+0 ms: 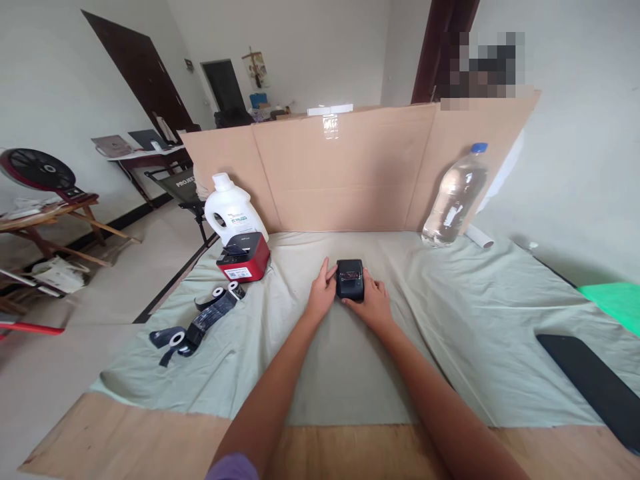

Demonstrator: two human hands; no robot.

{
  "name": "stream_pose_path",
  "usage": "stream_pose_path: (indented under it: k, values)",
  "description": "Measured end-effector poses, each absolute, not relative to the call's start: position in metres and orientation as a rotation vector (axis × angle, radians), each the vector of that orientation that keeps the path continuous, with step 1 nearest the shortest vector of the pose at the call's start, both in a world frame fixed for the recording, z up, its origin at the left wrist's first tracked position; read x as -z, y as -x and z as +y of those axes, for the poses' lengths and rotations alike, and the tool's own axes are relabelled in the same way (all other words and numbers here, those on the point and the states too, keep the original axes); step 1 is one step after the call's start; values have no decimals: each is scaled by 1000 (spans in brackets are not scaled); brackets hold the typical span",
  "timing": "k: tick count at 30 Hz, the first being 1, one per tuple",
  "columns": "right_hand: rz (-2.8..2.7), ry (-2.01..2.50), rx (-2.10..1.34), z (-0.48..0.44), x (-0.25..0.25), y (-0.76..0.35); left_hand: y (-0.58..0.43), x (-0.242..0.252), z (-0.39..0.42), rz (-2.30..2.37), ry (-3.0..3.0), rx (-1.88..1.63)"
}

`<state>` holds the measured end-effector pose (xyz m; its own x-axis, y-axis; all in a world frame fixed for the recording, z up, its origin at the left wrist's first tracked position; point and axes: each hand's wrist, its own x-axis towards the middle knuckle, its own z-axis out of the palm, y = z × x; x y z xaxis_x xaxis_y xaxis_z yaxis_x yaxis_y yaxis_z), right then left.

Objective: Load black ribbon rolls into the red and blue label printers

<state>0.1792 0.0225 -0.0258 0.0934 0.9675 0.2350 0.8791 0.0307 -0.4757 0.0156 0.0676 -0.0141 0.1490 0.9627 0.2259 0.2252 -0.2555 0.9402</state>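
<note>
A small black box-shaped device (351, 280) sits on the pale green cloth in the middle, between both hands. My left hand (323, 288) touches its left side, with the fingers pointing forward. Against its right side rests my right hand (373, 298), the thumb at the near right corner and the other fingers along the edge. Together the two hands hold the device from both sides. To the left stands a red and black device (244, 259) with a label on its front. Nearer on that side lie rolls of black strip (210, 319), partly unrolled.
A white jug (235, 212) stands behind the red device. At the back right a clear bottle with a blue cap (457, 197) leans by the cardboard panel (345, 177), near a white tube (479, 236). A black flat object (590, 383) lies at the right edge.
</note>
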Motion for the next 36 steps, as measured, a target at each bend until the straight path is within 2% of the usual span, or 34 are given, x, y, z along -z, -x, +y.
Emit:
stream_pose_path:
  k: [7,18,27,36]
  values:
    - [-1788,1869,-246,25,30,-179,-18,43,60,1183,-1587,-1162]
    - [-1806,1867,-276,23,26,-180,-4,47,78,1022,-1575,-1099]
    - [-1820,1869,-261,25,29,-181,-3,42,80,1204,-1957,-994]
    - [-1801,1833,-263,26,31,-183,-2,47,80,1224,-1898,-1097]
